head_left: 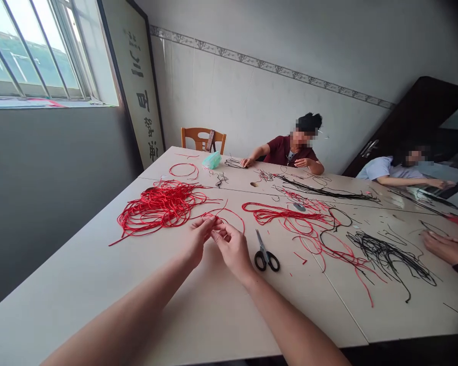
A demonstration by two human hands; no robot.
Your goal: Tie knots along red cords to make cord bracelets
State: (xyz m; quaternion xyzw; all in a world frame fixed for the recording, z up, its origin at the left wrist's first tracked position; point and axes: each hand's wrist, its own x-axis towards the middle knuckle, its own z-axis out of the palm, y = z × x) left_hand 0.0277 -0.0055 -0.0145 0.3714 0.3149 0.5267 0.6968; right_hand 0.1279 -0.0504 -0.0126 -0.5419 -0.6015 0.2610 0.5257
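Above the table, my left hand and my right hand meet fingertip to fingertip. Both are pinched closed on a thin red cord, which loops out behind them to the right. The exact spot where they grip it is partly hidden by the fingers. Just beyond and left of my left hand lies a big tangled heap of red cord. Scissors with black handles rest to the right of my right hand, blades slightly apart and pointing away from me.
A bundle of red cord and heaps of black cord spread over the table to the right. A green plastic bag sits at the far side. Two people sit across; another person's hands show at the right edge.
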